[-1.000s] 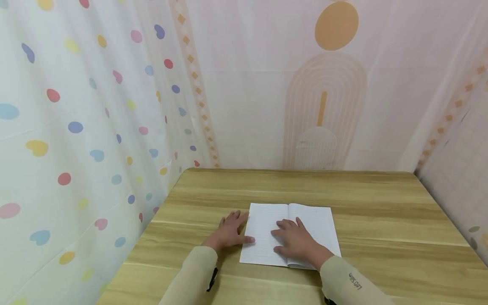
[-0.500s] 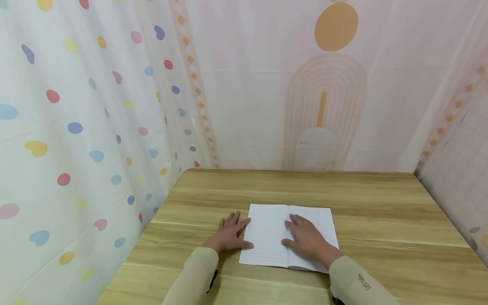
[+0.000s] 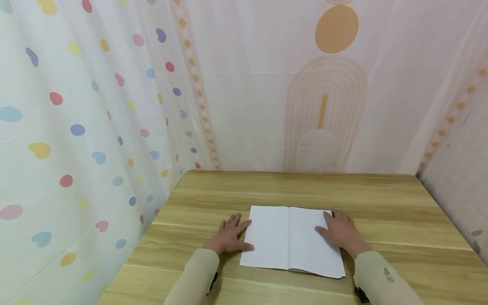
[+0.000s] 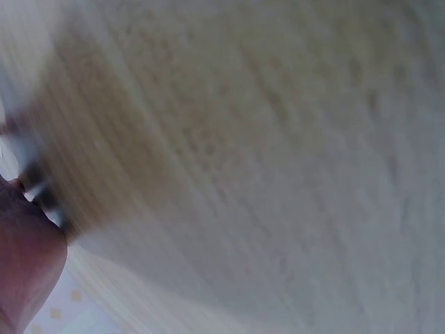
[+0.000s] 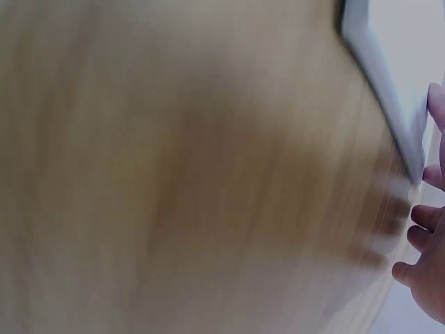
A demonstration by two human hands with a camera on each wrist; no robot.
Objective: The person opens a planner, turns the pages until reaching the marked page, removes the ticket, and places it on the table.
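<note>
An exercise book (image 3: 268, 237) with lined white pages lies spread flat on the wooden table. At its left edge rests my left hand (image 3: 230, 236), fingers spread, with the thumb and index fingertip over the page margin and the other fingers on the wood. My right hand (image 3: 343, 231) lies across the upper right edge of the book, its thumb and index finger over the right page and the rest beyond the edge. In the right wrist view the book's corner (image 5: 396, 69) shows beside the right fingers. Only part of the left hand (image 4: 28, 257) appears in the left wrist view.
The wooden table (image 3: 213, 195) extends around the book on all sides. A dotted curtain (image 3: 95, 127) hangs along the left side, and a patterned curtain (image 3: 248, 106) closes off the back.
My right hand has slid rightward from the middle of the book, across the right page, to its right edge. The left hand has stayed at the left edge.
</note>
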